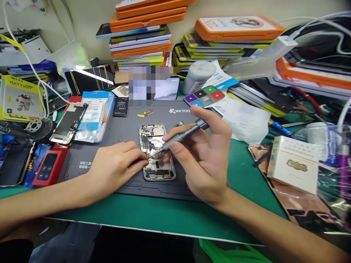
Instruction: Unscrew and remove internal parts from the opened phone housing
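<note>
An opened phone (157, 170) lies on the dark grey work mat (175, 188), its inner boards and silvery middle exposed. My right hand (207, 160) is closed around a grey pen-style screwdriver (182, 135), tilted so its tip points down at the phone's middle. I cannot make out whether the tip touches a screw. My left hand (117, 164) has its fingers together, pressed at the phone's left edge; the fingertips are partly hidden. Beyond the phone rests a black battery (120, 106), near small gold and yellow pieces (146, 113).
A detached phone screen (68, 122) lies on packets at left, above a red device (51, 166). Orange and yellow boxes (142, 47) are stacked behind. A multicoloured pad (204, 96), a grey tub (197, 78) and a white box (293, 164) stand on the right.
</note>
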`<control>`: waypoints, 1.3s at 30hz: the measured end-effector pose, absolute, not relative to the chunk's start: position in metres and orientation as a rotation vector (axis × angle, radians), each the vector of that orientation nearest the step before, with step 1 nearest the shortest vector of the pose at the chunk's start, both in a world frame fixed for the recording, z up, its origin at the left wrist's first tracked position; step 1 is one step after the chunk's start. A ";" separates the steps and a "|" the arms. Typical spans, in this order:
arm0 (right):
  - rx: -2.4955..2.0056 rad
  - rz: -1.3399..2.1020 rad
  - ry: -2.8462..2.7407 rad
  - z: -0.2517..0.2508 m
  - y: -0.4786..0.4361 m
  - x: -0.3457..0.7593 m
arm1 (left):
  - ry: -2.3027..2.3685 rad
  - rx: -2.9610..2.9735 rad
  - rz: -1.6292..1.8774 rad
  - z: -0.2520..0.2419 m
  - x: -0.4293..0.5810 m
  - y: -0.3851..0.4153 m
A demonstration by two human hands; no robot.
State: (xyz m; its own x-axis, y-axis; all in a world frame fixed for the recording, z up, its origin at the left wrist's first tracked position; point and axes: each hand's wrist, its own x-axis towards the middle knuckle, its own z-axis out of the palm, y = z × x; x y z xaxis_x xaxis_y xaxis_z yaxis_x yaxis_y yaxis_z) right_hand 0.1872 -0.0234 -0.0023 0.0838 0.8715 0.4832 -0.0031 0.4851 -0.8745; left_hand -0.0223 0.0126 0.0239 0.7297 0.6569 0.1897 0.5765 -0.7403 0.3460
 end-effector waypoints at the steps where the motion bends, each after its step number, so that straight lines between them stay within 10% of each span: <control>1: -0.845 0.794 -1.327 -0.002 -0.023 0.187 | 0.989 2.633 0.432 0.023 -0.021 0.013; 39: -0.789 0.361 -2.007 -0.006 -0.025 0.186 | 1.315 2.849 0.128 0.043 -0.060 0.066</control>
State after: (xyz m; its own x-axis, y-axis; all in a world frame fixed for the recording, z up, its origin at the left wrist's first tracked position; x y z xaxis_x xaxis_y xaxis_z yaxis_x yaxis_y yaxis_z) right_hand 0.1865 -0.0248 -0.0060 -0.3718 0.6571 0.6557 0.3875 0.7517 -0.5336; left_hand -0.0595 0.0656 0.0426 0.6461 0.7598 0.0731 0.7596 -0.6494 0.0356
